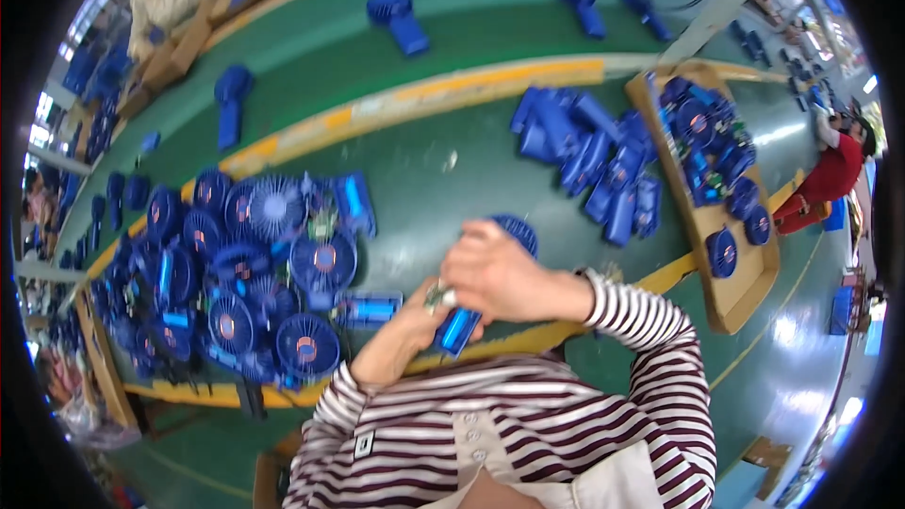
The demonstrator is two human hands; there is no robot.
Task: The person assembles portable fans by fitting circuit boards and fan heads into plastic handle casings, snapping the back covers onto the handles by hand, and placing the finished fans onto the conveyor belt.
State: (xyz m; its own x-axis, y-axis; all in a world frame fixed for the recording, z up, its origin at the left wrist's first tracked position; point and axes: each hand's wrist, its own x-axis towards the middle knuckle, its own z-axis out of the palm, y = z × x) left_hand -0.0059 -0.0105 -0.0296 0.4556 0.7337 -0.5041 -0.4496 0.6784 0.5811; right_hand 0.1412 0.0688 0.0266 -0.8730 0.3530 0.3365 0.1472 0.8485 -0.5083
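Observation:
My left hand (413, 328) is wrapped round the open handle of a blue handheld fan (517, 232), just in front of my body. A bright blue battery cell (459, 331) shows in that handle, below my fingers. Over the middle of the fan, my right hand (492, 273) is closed with its fingertips pinched together. What sits between those fingertips is hidden. A bit of pale circuit board (439, 298) shows between the two hands. The round fan head sticks out past my right hand.
Left of me lies a big heap of opened blue fans (306, 344). Blue handle covers (575, 137) are piled ahead to the right, beside a cardboard tray (740, 297) of fan parts. Beyond a yellow edge, finished-looking fans (396, 19) lie on a green belt. Other people sit farther off.

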